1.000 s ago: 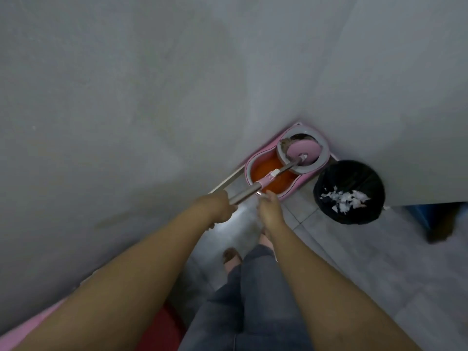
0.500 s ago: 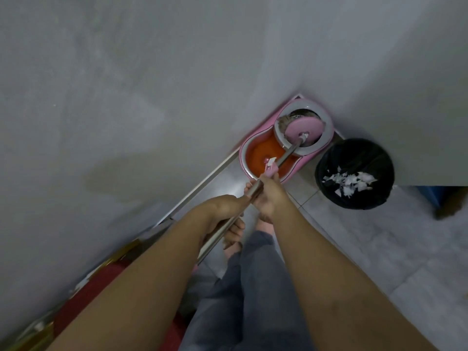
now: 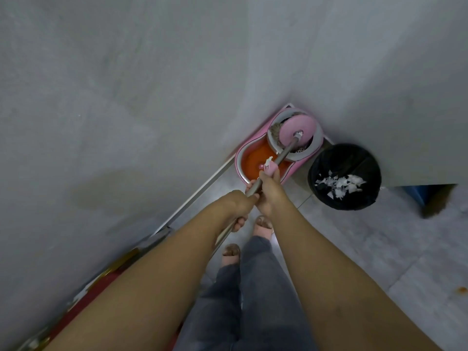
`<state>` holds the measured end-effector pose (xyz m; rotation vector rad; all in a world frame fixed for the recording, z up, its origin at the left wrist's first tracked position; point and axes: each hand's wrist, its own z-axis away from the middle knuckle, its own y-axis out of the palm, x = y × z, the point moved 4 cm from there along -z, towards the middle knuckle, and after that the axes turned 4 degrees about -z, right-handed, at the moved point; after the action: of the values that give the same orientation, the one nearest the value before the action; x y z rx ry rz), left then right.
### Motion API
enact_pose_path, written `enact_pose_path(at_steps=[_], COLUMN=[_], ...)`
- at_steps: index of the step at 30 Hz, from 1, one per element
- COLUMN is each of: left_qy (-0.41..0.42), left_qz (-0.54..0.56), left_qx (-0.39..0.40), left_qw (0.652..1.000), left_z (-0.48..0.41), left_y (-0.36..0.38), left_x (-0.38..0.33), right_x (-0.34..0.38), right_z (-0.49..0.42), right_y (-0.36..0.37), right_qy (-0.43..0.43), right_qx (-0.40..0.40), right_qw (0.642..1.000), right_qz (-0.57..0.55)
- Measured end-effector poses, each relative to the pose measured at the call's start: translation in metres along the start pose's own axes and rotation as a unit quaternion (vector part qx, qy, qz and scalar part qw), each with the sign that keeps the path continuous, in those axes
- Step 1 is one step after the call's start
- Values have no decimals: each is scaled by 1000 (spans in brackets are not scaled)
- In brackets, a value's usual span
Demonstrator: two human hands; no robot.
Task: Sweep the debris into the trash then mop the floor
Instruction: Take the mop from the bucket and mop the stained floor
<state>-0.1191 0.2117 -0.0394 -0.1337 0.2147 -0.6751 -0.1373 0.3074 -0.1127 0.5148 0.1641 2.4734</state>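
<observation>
Two hands grip the mop pole, left hand nearer the body, right hand nearer the bucket, mop head in its spinner, black bin beside it

tiled floor, mop bucket, trash bin
</observation>
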Motion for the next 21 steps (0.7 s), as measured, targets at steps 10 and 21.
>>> enact_pose_path(at_steps=[10,21], left_qy=[16,112], left_qz=[55,-87], left_qx=[139,230], left_qw=[989,963], left_z=[51,118], left_y=[-10,21], left_x=[47,69], right_x=[-16,-36], right_z=[71,160], right_y=[12,-42], right_qy=[-91,-176], right_qx=[48,40], right_qw=[992,968], right_qz=[-71,-177])
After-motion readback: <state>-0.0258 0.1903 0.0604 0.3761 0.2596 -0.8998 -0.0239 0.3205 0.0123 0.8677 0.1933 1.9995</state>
